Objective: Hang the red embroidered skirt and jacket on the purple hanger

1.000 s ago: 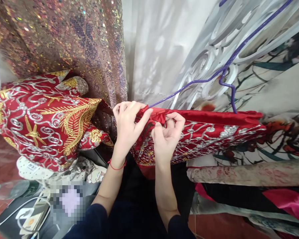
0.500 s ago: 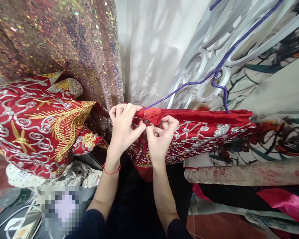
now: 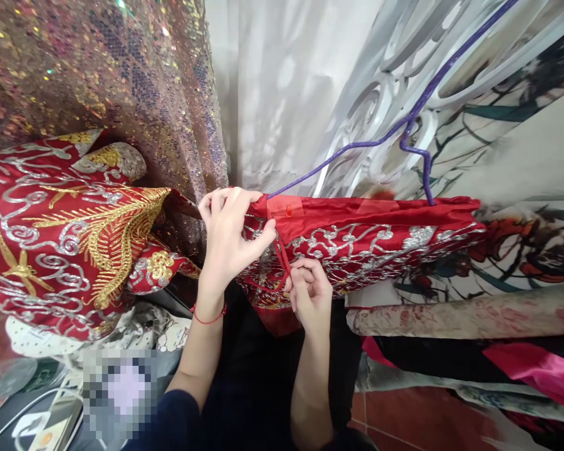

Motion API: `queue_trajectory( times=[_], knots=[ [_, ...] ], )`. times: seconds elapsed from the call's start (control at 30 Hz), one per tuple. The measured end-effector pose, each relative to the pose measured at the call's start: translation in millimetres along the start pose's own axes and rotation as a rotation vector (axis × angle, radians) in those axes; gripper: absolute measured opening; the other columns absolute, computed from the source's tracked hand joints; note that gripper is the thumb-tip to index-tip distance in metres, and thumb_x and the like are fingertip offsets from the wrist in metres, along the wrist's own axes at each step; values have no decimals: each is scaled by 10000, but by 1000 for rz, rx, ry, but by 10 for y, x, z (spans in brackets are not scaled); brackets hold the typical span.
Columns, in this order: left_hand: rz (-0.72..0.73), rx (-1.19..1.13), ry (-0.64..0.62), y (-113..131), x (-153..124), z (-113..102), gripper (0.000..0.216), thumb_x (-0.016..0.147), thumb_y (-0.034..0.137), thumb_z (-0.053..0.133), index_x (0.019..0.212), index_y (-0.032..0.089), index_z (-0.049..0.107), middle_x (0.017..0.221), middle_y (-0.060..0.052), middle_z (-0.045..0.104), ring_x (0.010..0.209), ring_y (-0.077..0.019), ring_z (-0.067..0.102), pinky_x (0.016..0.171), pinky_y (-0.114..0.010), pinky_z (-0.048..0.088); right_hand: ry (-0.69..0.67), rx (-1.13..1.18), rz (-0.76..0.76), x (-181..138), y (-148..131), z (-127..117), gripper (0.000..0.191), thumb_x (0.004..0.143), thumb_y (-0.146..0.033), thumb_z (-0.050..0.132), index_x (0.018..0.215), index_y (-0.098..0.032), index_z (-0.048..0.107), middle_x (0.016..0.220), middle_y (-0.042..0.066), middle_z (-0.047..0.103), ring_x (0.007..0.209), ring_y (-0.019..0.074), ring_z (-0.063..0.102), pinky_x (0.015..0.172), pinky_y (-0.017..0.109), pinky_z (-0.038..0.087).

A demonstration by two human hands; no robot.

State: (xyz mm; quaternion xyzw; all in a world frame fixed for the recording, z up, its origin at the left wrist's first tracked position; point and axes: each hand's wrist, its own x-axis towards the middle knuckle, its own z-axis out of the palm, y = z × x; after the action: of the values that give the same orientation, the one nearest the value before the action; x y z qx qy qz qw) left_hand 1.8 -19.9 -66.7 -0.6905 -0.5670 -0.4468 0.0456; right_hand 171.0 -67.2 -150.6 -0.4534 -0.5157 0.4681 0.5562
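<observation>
1. The left hand (image 3: 230,235) reaches up from a dark blue sleeve, wrist bent back, with a thin red bracelet (image 3: 209,318) round the wrist.
2. Its fingers curl over the top corner of a red garment (image 3: 380,235) while the thumb presses on the front, so this grip is clenched on the cloth.
3. The right hand (image 3: 310,297) sits lower and just beside the left, palm turned toward the person, fingers folded in.
4. Its grip pinches a thin red cord (image 3: 282,254) between thumb and fingertips; the cord runs taut from the garment's upper corner down to that pinch.
5. The garment hangs folded over the bar of a purple hanger (image 3: 357,145), which hooks onto white metal scrollwork (image 3: 395,81) above.
6. It is shiny red satin along the top fold, with silver swirls and some gold stitching below.
7. It stretches from the hands off to the right, in front of a white curtain (image 3: 282,94) and above rolled fabrics (image 3: 451,319).
8. To the left lies another red embroidered piece (image 3: 75,232) with gold feather patterns, under a hanging sequin cloth (image 3: 122,81).
</observation>
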Motion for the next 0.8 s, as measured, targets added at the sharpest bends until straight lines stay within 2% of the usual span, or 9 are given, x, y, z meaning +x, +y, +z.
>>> queue_trajectory(
  times=[0.1, 0.17, 0.27, 0.33, 0.47, 0.63, 0.7, 0.8],
  knots=[
    [-1, 1, 3, 9, 7, 9, 224, 842, 373, 609, 1029, 259, 565, 975, -35, 635, 1109, -274, 513, 1073, -468, 294, -13, -120, 94, -88, 61, -151, 252, 965, -469, 553, 921, -222, 553, 566, -47, 597, 454, 83, 520, 443, 183, 380],
    [-3, 2, 16, 18, 5, 18, 218, 840, 360, 594, 1030, 257, 566, 985, -38, 633, 1117, -277, 511, 1073, -470, 294, -116, -251, 152, -119, 70, -238, 246, 961, -457, 537, 908, -219, 568, 564, -38, 618, 466, 95, 551, 477, 191, 422],
    [-6, 13, 43, 31, -11, 45, 232, 815, 333, 587, 1032, 253, 568, 999, -41, 631, 1123, -285, 508, 1078, -480, 294, -347, -404, 270, -125, 106, -331, 219, 944, -420, 502, 909, -217, 576, 653, -24, 692, 391, 80, 535, 443, 193, 409],
    [-9, 30, 55, 31, -28, 66, 257, 787, 307, 585, 1038, 252, 571, 1005, -43, 629, 1126, -292, 503, 1084, -488, 293, -411, -423, 352, -113, 163, -367, 195, 923, -405, 491, 912, -221, 557, 714, -18, 727, 382, 92, 574, 440, 200, 427],
    [-14, 55, 43, 0, -63, 74, 333, 749, 245, 543, 1080, 257, 582, 1029, -51, 625, 1150, -303, 485, 1096, -505, 287, -363, -533, 468, -94, 297, -410, 133, 908, -353, 520, 961, -233, 538, 751, -23, 743, 531, 139, 702, 564, 224, 508],
    [14, 17, 31, -52, -70, 24, 465, 685, 119, 472, 1110, 272, 585, 1020, -56, 623, 1146, -293, 501, 1072, -508, 295, -323, -927, 613, -88, 362, -461, 147, 827, -201, 668, 932, -215, 566, 742, -14, 723, 521, 140, 664, 610, 254, 481],
    [17, 14, 25, -58, -64, 12, 455, 689, 122, 470, 1102, 274, 584, 1007, -53, 624, 1133, -291, 506, 1063, -504, 299, -309, -877, 554, -87, 321, -467, 127, 823, -195, 675, 910, -214, 586, 711, -16, 705, 536, 148, 661, 610, 260, 483],
    [27, 25, 12, -45, -60, -1, 402, 716, 181, 512, 1101, 273, 576, 1015, -50, 629, 1121, -298, 502, 1058, -500, 300, -218, -577, 224, -75, 147, -383, 109, 897, -308, 637, 966, -225, 628, 738, -11, 705, 618, 156, 688, 633, 264, 516]
  ],
)
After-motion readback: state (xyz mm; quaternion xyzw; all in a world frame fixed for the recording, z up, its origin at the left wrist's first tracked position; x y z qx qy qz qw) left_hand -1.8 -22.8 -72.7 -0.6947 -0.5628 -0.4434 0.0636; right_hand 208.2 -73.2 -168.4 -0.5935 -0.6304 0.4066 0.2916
